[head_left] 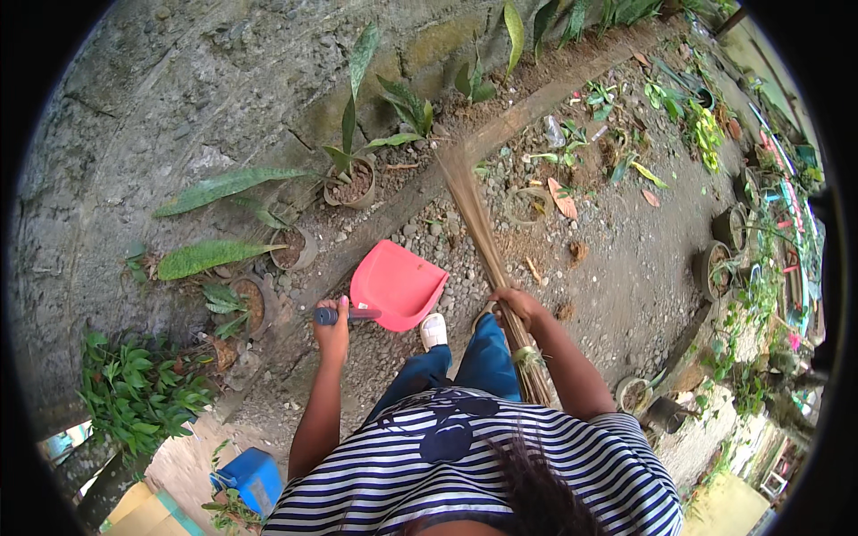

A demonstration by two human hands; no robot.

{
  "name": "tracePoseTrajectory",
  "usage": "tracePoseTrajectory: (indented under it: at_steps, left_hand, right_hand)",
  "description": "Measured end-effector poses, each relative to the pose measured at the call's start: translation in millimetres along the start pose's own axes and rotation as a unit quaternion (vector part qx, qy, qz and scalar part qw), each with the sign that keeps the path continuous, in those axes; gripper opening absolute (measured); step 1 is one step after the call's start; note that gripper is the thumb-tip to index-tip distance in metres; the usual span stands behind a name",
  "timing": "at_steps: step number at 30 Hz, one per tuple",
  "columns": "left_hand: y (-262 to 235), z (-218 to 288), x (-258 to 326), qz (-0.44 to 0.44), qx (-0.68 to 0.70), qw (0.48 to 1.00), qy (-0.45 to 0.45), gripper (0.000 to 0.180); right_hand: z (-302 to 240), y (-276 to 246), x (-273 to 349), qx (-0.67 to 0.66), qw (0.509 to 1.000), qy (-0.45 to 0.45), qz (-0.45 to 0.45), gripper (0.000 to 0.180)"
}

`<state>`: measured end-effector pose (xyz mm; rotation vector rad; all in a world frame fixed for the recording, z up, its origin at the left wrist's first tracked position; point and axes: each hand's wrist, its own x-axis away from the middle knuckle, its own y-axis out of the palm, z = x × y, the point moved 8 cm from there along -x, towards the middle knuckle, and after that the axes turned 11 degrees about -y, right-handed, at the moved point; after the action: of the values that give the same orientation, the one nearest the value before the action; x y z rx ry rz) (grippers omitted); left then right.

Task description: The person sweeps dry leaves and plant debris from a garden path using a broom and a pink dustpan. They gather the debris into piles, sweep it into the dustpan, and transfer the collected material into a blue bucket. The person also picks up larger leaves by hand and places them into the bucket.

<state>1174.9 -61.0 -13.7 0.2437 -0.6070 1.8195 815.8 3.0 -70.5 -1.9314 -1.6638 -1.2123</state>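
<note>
Left hand [332, 329] grips pink dustpan [398, 284] low to catch dirt; right hand [517, 305] clasps stick broom [487, 246] w/ bristles angled toward gravel.

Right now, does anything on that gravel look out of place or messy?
Yes. Dry fallen leaves lie scattered on the gravel ground beyond the broom, and a clear plastic bottle lies among the plants. The pink dustpan looks empty.
</note>
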Motion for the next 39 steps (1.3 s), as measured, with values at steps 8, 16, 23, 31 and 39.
tracePoseTrajectory:
  at_steps: [8, 16, 23, 31, 39]
  left_hand:
    - [32.5, 23.0, 10.9, 0.024, 0.032, 0.999, -0.027, 0.022]
    - [63.7, 11.3, 8.0, 0.049, -0.038, 0.998, -0.001, 0.024]
    - [83.2, 31.0, 17.9, 0.059, 0.041, 0.996, -0.052, 0.022]
    - [106.8, 30.5, 20.4, 0.046, 0.005, 0.998, -0.052, 0.021]
    - [97.1, 12.5, 9.4, 0.004, -0.028, 0.998, -0.058, 0.023]
  right_hand:
    - [-73.4, -102.9, -59.2, 0.125, 0.987, -0.091, 0.053, 0.047]
    - [-51.6, -134.8, -11.7, 0.111, 0.994, -0.017, -0.005, 0.048]
    - [-111.0, -240.3, -14.7, 0.137, 0.980, -0.094, 0.110, 0.051]
    - [-46.0, -169.0, 40.3, 0.160, 0.982, 0.040, -0.090, 0.069]
    - [-79.9, -243.7, -9.8, 0.152, 0.982, -0.069, 0.090, 0.047]
